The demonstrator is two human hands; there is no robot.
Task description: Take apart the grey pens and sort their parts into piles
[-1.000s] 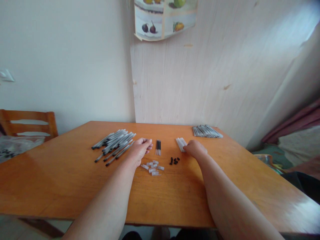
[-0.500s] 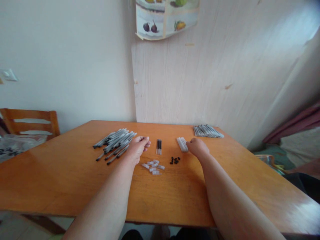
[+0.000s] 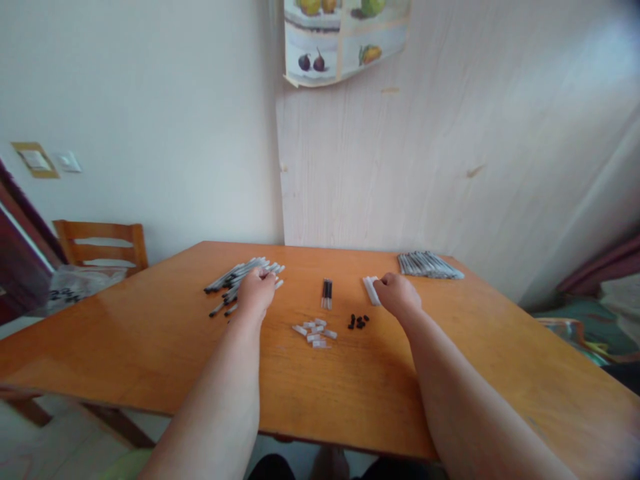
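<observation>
Over the pile of grey pens with black ends [image 3: 235, 275] is my left hand [image 3: 256, 292], its fingers bent together; what they hold, if anything, is too small to tell. My right hand [image 3: 397, 293] is closed at the right side of a row of white tubes [image 3: 370, 291], and its fingertips are hidden. Between the hands lie several dark refills [image 3: 327, 293] side by side. Nearer to me are a loose group of small clear-white caps [image 3: 314, 331] and several small black plugs [image 3: 359, 323].
A flat bundle of grey pens [image 3: 430, 264] lies at the back right of the wooden table [image 3: 150, 333]. Left of the table stand a wooden chair [image 3: 105, 231] and a clear plastic bag [image 3: 85, 283]. A fruit picture [image 3: 345, 40] hangs on the wall.
My left hand has moved left, from beside the pen pile to over it. My right hand remains by the white tubes. The whole view has shifted slightly to the left.
</observation>
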